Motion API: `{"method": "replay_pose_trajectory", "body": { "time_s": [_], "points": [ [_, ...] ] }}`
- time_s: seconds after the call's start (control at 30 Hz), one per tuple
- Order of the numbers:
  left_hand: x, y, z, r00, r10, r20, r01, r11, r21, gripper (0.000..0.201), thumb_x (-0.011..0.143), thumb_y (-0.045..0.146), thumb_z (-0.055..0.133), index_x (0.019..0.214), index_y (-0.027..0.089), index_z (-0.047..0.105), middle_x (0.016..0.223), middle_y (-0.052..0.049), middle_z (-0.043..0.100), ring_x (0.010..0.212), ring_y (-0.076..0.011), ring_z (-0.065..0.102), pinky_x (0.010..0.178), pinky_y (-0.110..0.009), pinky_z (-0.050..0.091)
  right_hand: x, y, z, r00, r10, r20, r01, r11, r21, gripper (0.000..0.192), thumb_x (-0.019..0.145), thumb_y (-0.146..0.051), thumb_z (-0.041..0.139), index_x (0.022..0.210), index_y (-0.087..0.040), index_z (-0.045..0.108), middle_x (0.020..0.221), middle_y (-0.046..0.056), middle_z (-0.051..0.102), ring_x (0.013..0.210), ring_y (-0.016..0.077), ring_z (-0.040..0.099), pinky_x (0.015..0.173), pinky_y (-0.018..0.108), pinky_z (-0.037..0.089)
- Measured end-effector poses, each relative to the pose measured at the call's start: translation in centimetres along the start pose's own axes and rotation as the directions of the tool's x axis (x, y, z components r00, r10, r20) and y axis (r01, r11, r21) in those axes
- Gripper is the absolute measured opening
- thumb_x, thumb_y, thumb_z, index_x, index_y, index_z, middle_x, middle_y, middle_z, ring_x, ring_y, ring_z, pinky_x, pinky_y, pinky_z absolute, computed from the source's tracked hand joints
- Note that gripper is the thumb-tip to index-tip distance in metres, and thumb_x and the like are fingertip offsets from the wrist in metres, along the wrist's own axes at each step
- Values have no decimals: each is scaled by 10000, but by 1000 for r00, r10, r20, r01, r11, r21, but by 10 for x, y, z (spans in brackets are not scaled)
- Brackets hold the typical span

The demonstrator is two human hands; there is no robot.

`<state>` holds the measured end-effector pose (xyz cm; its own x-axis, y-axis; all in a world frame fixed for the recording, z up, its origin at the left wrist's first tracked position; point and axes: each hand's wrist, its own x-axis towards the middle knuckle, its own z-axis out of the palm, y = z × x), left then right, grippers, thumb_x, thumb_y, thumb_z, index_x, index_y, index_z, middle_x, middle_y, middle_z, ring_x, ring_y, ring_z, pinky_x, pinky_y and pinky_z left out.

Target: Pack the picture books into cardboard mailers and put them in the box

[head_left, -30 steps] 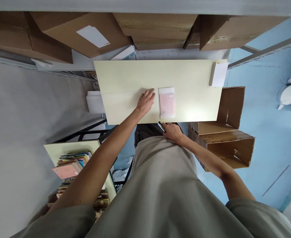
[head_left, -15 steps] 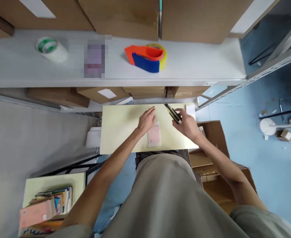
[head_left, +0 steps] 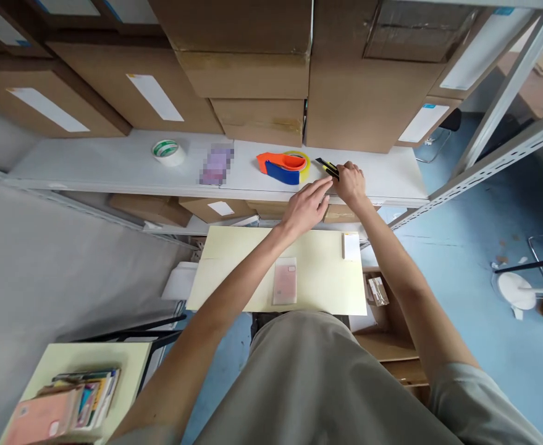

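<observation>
One head-worn camera looks forward and steeply down, fairly near the white shelf point(head_left: 113, 167) and pale table point(head_left: 327, 272).

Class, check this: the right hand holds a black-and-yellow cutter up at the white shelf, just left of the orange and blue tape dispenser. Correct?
Not quite. In the head view the right hand holds the cutter at the white shelf, but just right of the tape dispenser.

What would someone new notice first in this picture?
The orange and blue tape dispenser on the white shelf stands out, with the right hand holding a yellow-black utility knife just beside it. The left hand reaches toward them, above a pale table bearing a pink packet.
</observation>
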<state>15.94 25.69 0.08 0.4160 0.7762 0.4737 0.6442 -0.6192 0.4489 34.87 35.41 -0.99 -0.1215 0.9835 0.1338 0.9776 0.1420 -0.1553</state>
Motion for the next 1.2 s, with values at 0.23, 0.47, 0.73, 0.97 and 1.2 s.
{"method": "replay_pose_trajectory", "body": {
  "time_s": [0.23, 0.47, 0.73, 0.97, 1.2],
  "points": [
    [-125, -53, 29, 935, -309, 174, 313, 950, 4, 447, 1137, 256, 517, 1535, 209, 714, 1606, -110, 723, 1498, -269, 686, 1331, -443, 530, -39, 6, 37, 982, -73, -176, 86, 994, 66, 507, 1148, -247, 369, 1597, -141, 579, 1537, 262, 622, 1418, 394, 604, 1185, 634, 488],
    [-314, -87, 82, 478, -749, 460, 773, 607, 185, 464, 993, 146, 611, 1437, 152, 746, 1430, -186, 782, 1328, -326, 775, 1217, -486, 618, -228, -48, 162, 811, -69, 581, -311, 790, 528, 415, 1070, -305, 641, 1451, -146, 679, 1302, 171, 812, 1111, 260, 797, 1070, 403, 615],
    [-353, -66, 134, 453, -757, 471, 829, 552, 90, 580, 950, 101, 612, 1520, 176, 690, 1639, -176, 672, 1586, -359, 595, 1378, -576, 456, -290, -87, 253, 518, 157, 841, -747, 562, 356, 272, 1012, -272, 582, 1175, -114, 731, 1049, 120, 835, 897, 183, 785, 825, 281, 620],
    [-345, -56, 144, 373, -771, 516, 917, 392, -78, 524, 943, 75, 649, 1452, 131, 758, 1650, -193, 674, 1598, -343, 601, 1408, -509, 417, -288, -97, 260, 537, 131, 833, -805, 376, 460, 213, 890, -350, 727, 1019, -213, 628, 854, 25, 750, 816, 186, 713, 719, 286, 594],
    [-327, -73, 94, 252, -893, 373, 948, 151, -279, 639, 1008, 323, 769, 1606, 135, 651, 1719, -258, 590, 1522, -380, 671, 1231, -493, 582, -258, -107, 225, 706, -104, 701, -672, 214, 709, 413, 811, -459, 855, 1122, -236, 700, 1052, 66, 829, 936, 246, 745, 859, 386, 649]
  ]
}}
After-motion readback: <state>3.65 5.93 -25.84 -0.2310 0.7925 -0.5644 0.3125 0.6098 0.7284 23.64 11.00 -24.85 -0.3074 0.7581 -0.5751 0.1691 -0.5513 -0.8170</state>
